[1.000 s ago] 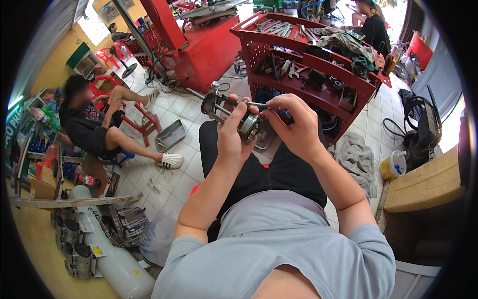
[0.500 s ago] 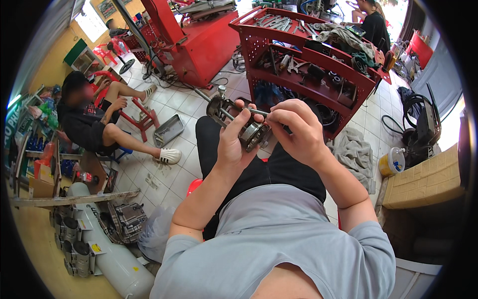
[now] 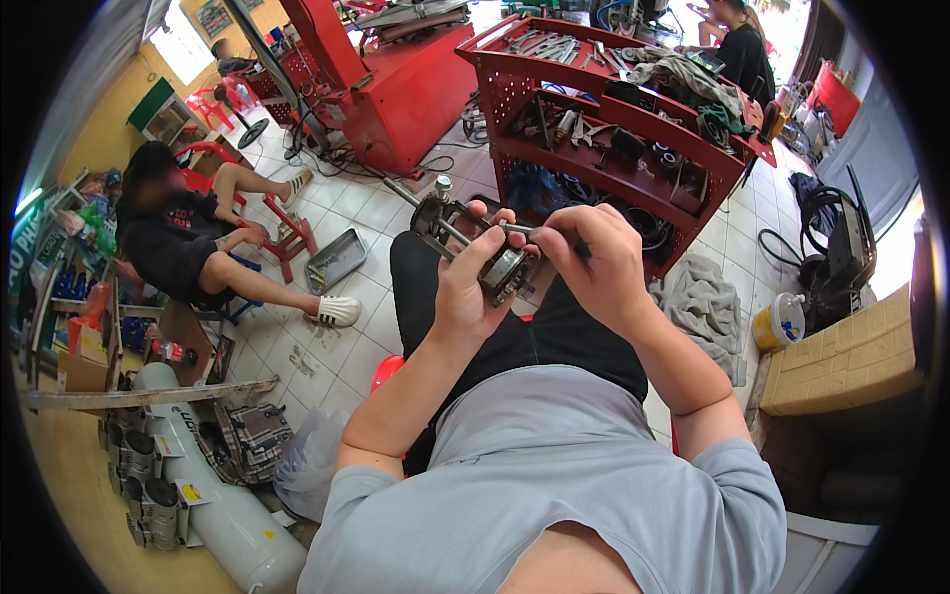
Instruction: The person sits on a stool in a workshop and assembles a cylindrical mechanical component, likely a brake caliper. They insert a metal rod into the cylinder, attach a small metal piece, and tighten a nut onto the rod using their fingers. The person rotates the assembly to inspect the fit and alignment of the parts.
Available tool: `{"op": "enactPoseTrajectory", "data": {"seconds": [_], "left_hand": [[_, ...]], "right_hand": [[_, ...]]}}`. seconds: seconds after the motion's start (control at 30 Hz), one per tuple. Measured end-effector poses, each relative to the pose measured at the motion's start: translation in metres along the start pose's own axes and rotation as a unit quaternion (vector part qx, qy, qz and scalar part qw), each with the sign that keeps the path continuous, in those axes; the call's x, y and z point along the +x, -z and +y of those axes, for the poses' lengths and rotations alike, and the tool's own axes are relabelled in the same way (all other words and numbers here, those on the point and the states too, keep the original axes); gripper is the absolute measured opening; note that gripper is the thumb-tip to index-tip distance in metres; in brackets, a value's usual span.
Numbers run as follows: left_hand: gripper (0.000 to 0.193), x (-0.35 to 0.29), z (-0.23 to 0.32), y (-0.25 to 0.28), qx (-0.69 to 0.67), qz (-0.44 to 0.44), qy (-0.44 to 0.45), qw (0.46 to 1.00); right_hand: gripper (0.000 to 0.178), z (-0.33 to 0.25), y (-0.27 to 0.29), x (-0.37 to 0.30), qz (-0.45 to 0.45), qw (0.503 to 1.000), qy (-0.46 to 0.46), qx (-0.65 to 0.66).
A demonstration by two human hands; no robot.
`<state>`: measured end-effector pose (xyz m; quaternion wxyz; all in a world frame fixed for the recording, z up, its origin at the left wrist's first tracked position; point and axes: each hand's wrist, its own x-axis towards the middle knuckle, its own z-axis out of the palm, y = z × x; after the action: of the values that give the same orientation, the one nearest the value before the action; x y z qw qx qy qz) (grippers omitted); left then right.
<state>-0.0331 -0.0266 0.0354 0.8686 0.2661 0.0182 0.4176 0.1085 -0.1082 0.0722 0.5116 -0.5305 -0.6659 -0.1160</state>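
Note:
Above my lap, my left hand [image 3: 469, 295] grips a metal mechanical assembly [image 3: 507, 265] with its fingers wrapped round the middle. The assembly has long rods, an upright bolt-like fitting [image 3: 443, 186] at its far left and a round, dark-rimmed part nearest me. My right hand [image 3: 600, 265] pinches the right end of a thin metal rod [image 3: 519, 229] between thumb and forefinger. That rod lies across the assembly, by my left fingertips. My left fingers hide part of the assembly, so its exact kind is unclear.
A red tool cart [image 3: 614, 114] holding wrenches and rags stands ahead. At left sits a person [image 3: 178, 228] beside a grey metal tray [image 3: 336, 259] on the tiled floor. A grey cloth [image 3: 701, 307] and a yellow-and-white bucket [image 3: 780, 322] lie to the right.
My right fingers have shifted slightly and spread more around the rod's end. The assembly has tilted a little in my left hand. The seated person's hands have lowered.

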Motion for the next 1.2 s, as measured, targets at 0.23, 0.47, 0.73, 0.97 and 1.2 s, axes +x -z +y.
{"op": "enactPoseTrajectory", "data": {"seconds": [0.23,0.47,0.73,0.97,1.2], "left_hand": [[0.017,0.003,-0.003,0.007,0.011,0.002,0.009,1.000],[0.015,0.003,-0.008,0.010,-0.011,0.038,0.029,0.999],[0.017,0.006,-0.013,0.019,0.050,0.014,0.035,0.998],[0.017,0.003,-0.015,0.017,-0.007,0.006,0.044,0.999],[0.019,0.008,-0.014,0.019,0.086,0.000,0.055,0.995]], "right_hand": [[0.010,0.003,-0.008,-0.002,-0.009,0.952,-0.208,0.225],[0.011,0.008,-0.013,-0.005,-0.013,0.963,-0.166,0.212],[0.008,0.009,-0.014,-0.009,0.033,0.882,-0.210,0.421],[0.007,0.007,-0.013,-0.006,0.014,0.879,-0.214,0.426],[0.009,0.011,-0.015,-0.005,0.041,0.836,-0.179,0.517]]}}
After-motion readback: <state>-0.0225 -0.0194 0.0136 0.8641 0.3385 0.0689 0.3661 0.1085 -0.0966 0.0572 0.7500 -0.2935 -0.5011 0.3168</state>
